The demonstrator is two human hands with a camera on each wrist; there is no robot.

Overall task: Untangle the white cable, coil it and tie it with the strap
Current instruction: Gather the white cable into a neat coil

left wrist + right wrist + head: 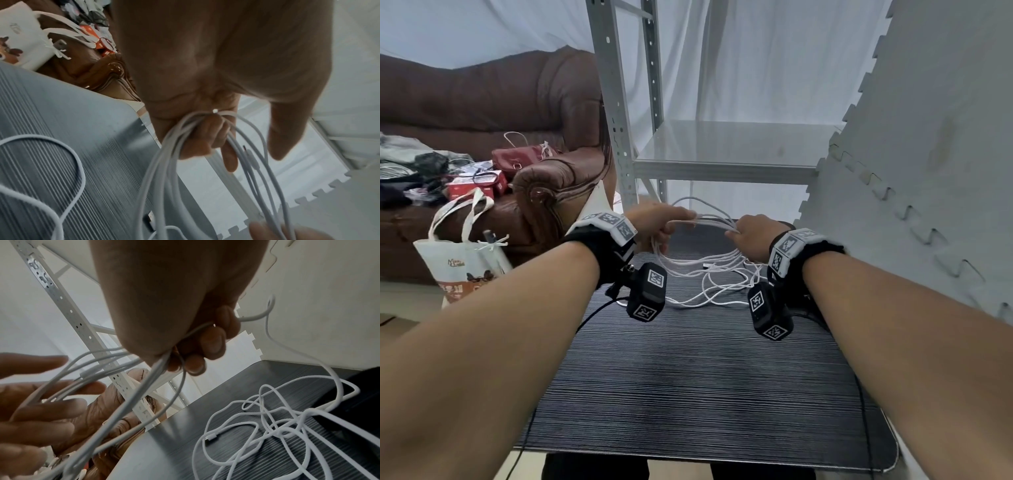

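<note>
The white cable (710, 221) runs as a bundle of several strands between my two hands above the far end of the dark ribbed table (688, 377). My left hand (671, 224) grips gathered loops, its fingers (205, 134) curled round the strands and the thumb sticking out. My right hand (736, 233) grips the same bundle, the fingers (195, 353) closed round the strands. The rest of the cable lies in a loose tangle (709, 281) on the table below the hands, with a white connector (211, 438) and a USB plug (150, 219) showing. No strap is visible.
A grey metal shelf rack (722, 144) stands just behind the table. A grey foam-mat wall (928, 171) closes the right side. To the left are a brown sofa (482, 102) with clutter and a white tote bag (462, 260).
</note>
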